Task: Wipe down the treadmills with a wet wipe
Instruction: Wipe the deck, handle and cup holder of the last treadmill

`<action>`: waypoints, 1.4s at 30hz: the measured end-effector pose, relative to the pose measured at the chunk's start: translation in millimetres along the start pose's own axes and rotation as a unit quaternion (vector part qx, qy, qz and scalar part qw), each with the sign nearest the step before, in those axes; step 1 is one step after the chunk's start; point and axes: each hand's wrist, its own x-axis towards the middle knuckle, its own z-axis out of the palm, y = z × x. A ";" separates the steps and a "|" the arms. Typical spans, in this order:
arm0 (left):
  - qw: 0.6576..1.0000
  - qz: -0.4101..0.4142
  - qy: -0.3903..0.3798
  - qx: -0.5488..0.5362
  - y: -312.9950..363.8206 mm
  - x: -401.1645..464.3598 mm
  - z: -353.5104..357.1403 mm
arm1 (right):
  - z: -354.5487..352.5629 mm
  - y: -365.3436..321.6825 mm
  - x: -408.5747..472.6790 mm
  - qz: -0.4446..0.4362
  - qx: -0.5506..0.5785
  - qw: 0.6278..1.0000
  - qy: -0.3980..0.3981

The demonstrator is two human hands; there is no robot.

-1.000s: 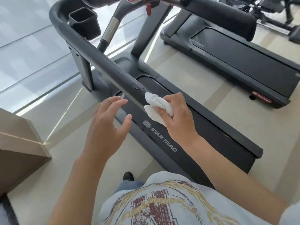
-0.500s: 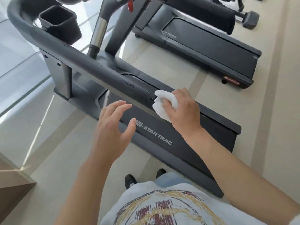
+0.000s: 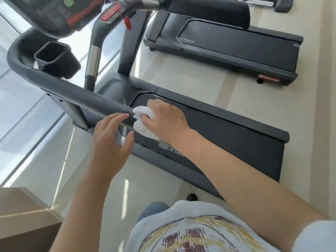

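While a crumpled white wet wipe [image 3: 143, 122] is gripped in the right hand [image 3: 167, 120] and pressed against the near treadmill's handrail [image 3: 76, 93], the left hand [image 3: 111, 139] is held beside it, fingers spread. Open floor [image 3: 209, 82] separates a second treadmill [image 3: 236, 51] farther right.

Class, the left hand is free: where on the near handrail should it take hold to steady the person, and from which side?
Grip the handrail just left of the wipe, coming from above: the bar is round and bare there, right under the left hand.
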 end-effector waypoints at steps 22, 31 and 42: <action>0.968 0.213 -0.131 0.023 -43.5 75.2 23.4 | -6.4 40.1 -85.0 0.150 0.064 0.975 0.154; 0.968 0.179 -0.172 0.037 -117.4 129.5 -19.2 | 47.6 -65.1 54.3 0.132 -0.075 0.988 0.040; 0.964 0.201 -0.174 -0.029 -157.4 148.5 -14.6 | -2.1 -23.1 -36.7 0.316 -0.098 0.937 0.109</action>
